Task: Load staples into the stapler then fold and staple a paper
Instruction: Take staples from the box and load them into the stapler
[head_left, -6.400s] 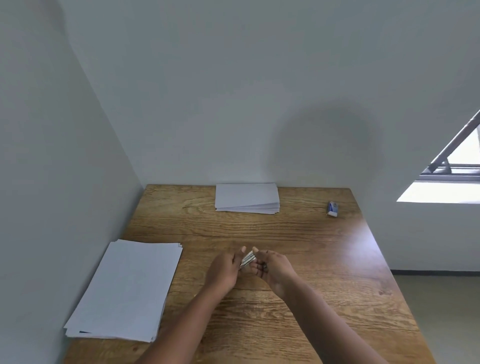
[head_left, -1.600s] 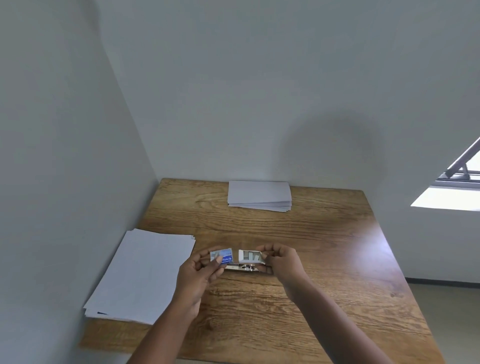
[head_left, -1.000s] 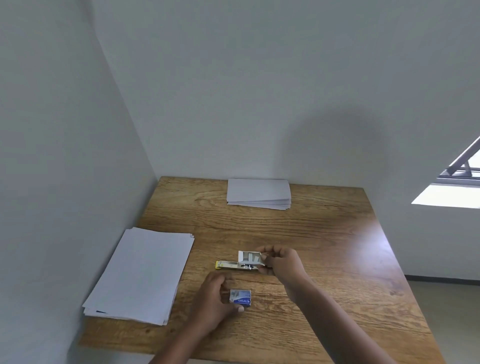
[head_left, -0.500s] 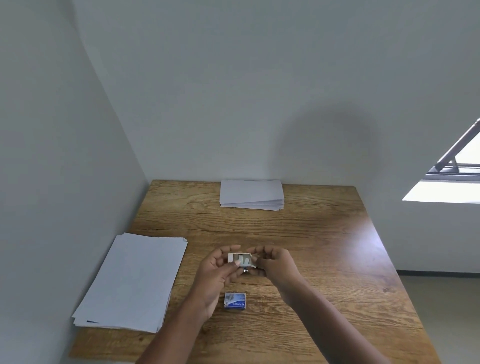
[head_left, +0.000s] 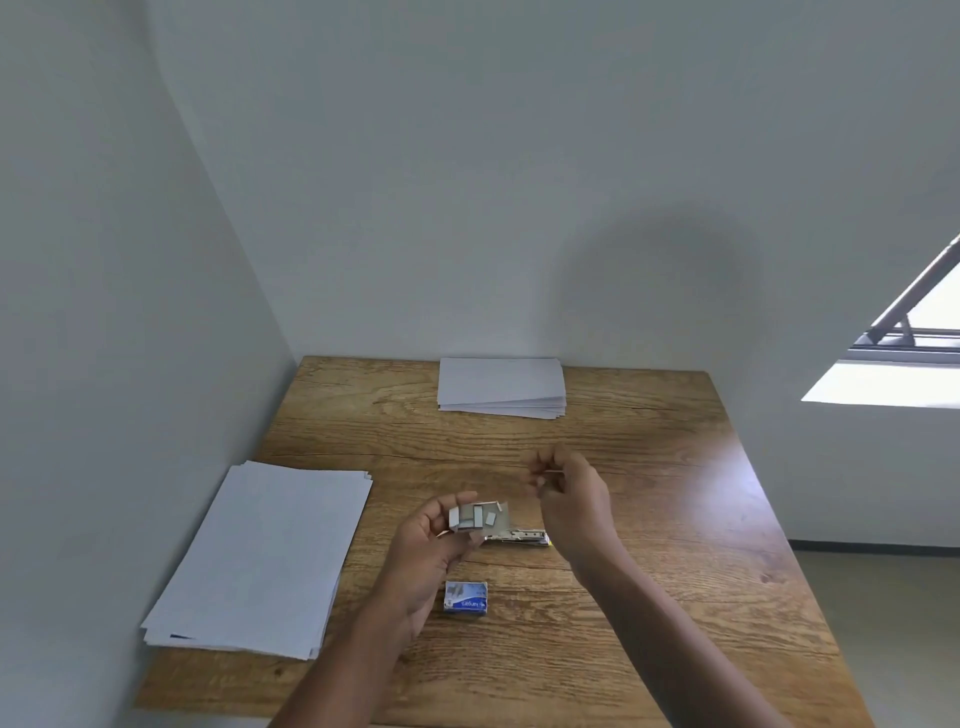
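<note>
The right hand (head_left: 569, 499) pinches a thin strip of staples (head_left: 551, 472) between thumb and fingertips, raised above the table (head_left: 649, 519). Just below and slightly toward the person lies the stapler (head_left: 522, 538), its long axis running left to right, apparently open for loading. To the left, the left hand (head_left: 434, 540) cradles the small inner tray (head_left: 475, 515) of staples with curled fingers, touching the stapler's left end. The blue staple box (head_left: 466, 598) sits nearer the person. A stack of paper (head_left: 270, 551) lies well to the left, another (head_left: 501, 385) at the far edge.
</note>
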